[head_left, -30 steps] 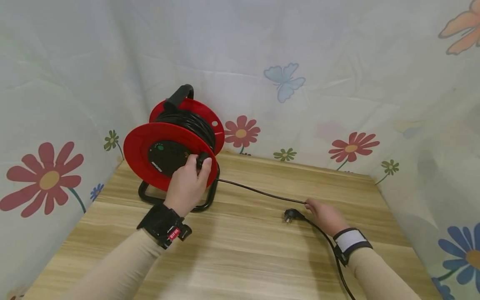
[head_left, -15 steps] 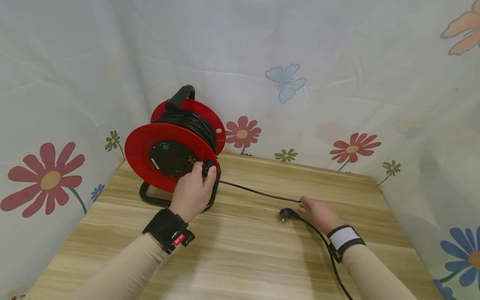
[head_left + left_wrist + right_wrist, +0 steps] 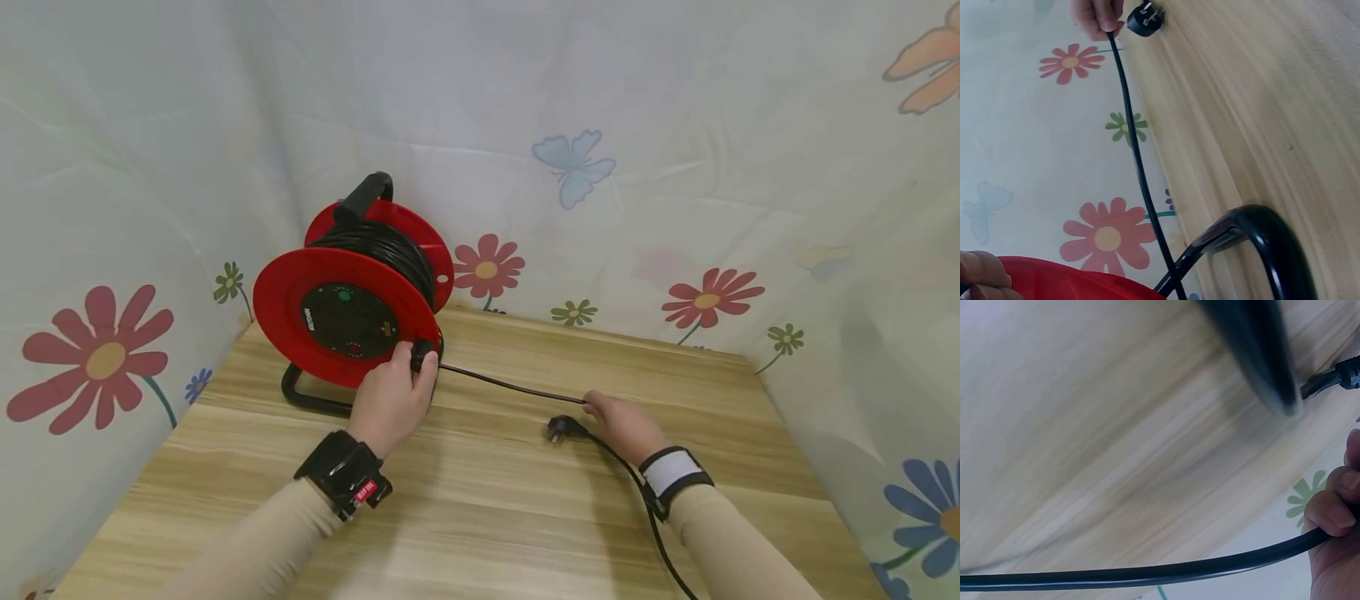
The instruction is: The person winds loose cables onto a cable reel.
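A cable reel [image 3: 279,312] with red flanges and black cable wound on its drum stands at the left of the table. My left hand [image 3: 393,404] grips the black crank knob [image 3: 422,353] low on the right of the front flange. From the drum a stretch of black cable [image 3: 510,386] runs right to my right hand [image 3: 626,427], which pinches it between thumb and fingers. The cable's loose end curves back below that hand, with the three-pin plug [image 3: 562,427] pointing left. In the left wrist view, fingers [image 3: 984,270] curl at the red flange's edge.
The reel's black tubular stand [image 3: 315,403] rests on the wooden table [image 3: 480,500], and its carrying handle [image 3: 363,200] arches over the drum. A flower-printed curtain [image 3: 675,200] hangs around the table's back and sides.
The reel has turned clockwise, the knob moving down and right with my left hand. My right hand has moved left towards the reel with the cable and plug; the taut stretch is shorter.
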`<action>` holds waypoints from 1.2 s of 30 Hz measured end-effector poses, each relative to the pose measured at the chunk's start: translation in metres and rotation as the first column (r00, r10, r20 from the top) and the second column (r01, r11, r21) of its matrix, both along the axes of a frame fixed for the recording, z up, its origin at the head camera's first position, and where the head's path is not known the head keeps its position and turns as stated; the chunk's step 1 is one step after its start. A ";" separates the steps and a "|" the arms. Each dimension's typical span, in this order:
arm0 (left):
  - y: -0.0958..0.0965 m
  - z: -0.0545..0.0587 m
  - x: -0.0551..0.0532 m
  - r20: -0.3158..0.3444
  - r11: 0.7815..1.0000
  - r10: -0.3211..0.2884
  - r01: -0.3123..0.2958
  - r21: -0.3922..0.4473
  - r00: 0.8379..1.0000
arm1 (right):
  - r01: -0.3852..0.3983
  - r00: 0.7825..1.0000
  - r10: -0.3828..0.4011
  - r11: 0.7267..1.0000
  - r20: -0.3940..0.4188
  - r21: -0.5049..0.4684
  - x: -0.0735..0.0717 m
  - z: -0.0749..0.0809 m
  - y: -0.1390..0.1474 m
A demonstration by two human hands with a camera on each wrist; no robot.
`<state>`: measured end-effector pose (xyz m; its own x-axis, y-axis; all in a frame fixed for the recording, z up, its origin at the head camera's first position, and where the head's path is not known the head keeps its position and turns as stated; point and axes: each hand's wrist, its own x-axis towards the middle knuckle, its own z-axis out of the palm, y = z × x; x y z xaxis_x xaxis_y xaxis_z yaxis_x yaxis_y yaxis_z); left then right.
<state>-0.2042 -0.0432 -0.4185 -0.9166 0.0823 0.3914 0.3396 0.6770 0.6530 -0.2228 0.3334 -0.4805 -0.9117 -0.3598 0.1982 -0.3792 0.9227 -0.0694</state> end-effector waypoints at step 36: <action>-0.023 -0.060 0.001 -0.013 0.975 0.075 -0.076 -0.210 0.997 | -0.086 0.996 0.088 0.995 0.029 -0.054 -0.016 -0.003 -0.065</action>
